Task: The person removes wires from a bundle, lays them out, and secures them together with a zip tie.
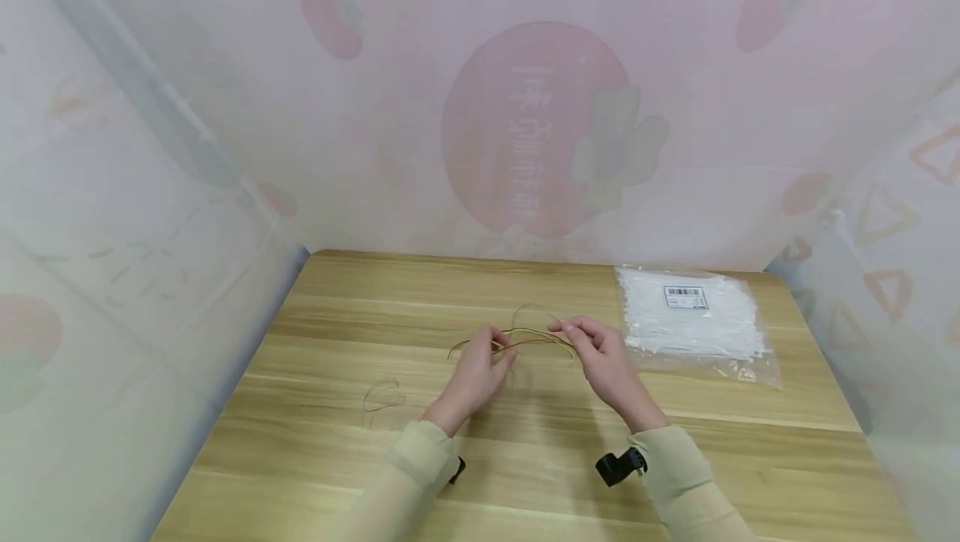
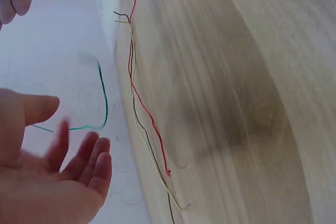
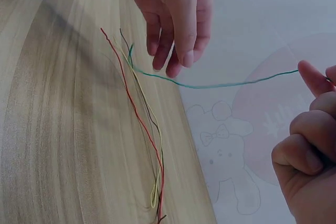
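My right hand (image 1: 603, 358) pinches one end of a green wire (image 3: 215, 86) between thumb and finger. The wire stretches across toward the left, and its other end bends upward beside the loose wires. My left hand (image 1: 480, 371) hovers near the green wire with thumb and fingers spread apart, as both wrist views show. Below the hands, a red wire (image 3: 137, 111), a yellow wire (image 2: 154, 159) and a dark wire (image 2: 170, 211) lie loosely together on the wooden table (image 1: 337, 475), crossing one another in a long thin bundle.
A clear plastic bag of white strips (image 1: 690, 325), with a barcode label, lies at the table's back right. A thin curled wire (image 1: 382, 385) rests on the table left of my left hand. Printed curtains (image 1: 375, 150) stand behind the table and at both sides.
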`<state>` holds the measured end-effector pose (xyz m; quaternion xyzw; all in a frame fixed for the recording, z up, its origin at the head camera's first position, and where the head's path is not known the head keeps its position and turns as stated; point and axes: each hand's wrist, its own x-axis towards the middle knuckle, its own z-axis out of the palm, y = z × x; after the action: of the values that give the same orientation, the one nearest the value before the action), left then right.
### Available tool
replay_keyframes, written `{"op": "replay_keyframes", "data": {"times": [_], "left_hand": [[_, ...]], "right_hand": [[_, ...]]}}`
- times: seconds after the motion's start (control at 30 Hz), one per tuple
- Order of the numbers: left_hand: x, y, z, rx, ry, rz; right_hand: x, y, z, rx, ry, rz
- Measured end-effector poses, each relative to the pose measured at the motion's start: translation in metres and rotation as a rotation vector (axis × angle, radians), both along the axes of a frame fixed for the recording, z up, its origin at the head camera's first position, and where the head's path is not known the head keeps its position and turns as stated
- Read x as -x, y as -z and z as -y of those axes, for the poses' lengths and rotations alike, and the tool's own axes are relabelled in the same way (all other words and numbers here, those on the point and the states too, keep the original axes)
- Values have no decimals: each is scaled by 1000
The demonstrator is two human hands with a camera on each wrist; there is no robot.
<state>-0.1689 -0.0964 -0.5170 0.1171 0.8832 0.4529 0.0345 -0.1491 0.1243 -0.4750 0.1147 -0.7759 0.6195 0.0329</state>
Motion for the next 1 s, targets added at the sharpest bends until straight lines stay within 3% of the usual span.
{"op": "replay_keyframes", "data": {"times": [0.13,0.23,0.37,0.53,0.67,0.77,0.87,1.0], "left_hand": [[0,-2,-2,-70,-70,-32],[1,-6,-5,-21,-70,-153],[2,-14,-12,-67,19,-299],[1,-23,-16,-139,98,-317],[1,-26,-13,-67,94,-282],[1,-26,-8,44,74,-272],[3,-25,-1,166,56,-304],[6,-23,9,270,-23,-319]], "right_hand": [[0,0,2,1,-27,-15],[-1,0,6,-5,-47,-2],[-1,0,9,-18,-58,5],[-1,3,9,-18,-65,19],[0,4,4,-54,-67,56],[1,7,-3,-120,-66,70],[2,10,-8,-214,-73,35],[2,12,-16,-279,-57,3]]}}
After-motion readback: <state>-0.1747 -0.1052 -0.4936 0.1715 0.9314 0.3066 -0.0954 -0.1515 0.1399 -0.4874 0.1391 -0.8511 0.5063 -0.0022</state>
